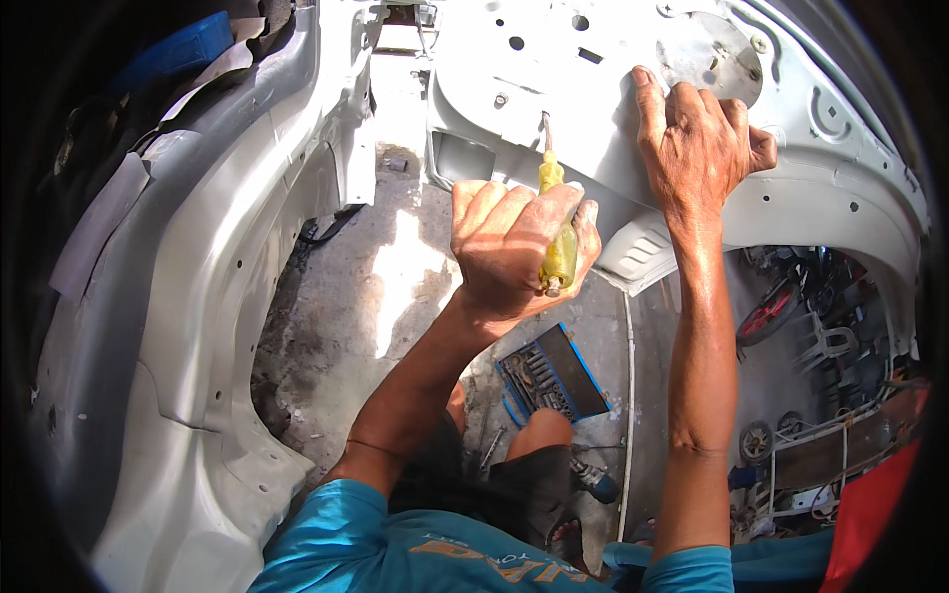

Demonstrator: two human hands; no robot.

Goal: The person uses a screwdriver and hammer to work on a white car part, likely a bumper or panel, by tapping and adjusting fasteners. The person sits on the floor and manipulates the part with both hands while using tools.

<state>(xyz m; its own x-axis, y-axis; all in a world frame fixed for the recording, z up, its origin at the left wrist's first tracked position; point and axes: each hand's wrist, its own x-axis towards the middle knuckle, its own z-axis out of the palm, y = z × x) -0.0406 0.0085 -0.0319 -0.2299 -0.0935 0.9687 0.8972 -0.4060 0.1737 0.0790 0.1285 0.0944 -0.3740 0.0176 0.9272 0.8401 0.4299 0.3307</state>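
Note:
My left hand (509, 242) is wrapped round the yellow, see-through handle of a screwdriver (560, 259). Its metal shaft points away from me, and the tip meets a small hole near the edge of a white metal body panel (603, 128). To the right, my right hand (697, 148) leans on the same panel with thumb and little finger spread and the other fingers bent. It holds nothing that I can see. Just beyond it is a round, bare-metal patch (710, 59) in the panel.
A curved silver-grey body frame (188, 287) runs down the left side. On the concrete floor (336, 336) lie an open blue socket-set case (583, 371) and a power drill (593, 479). A wheeled metal frame (830, 445) stands at the lower right, near a red wheel (766, 314).

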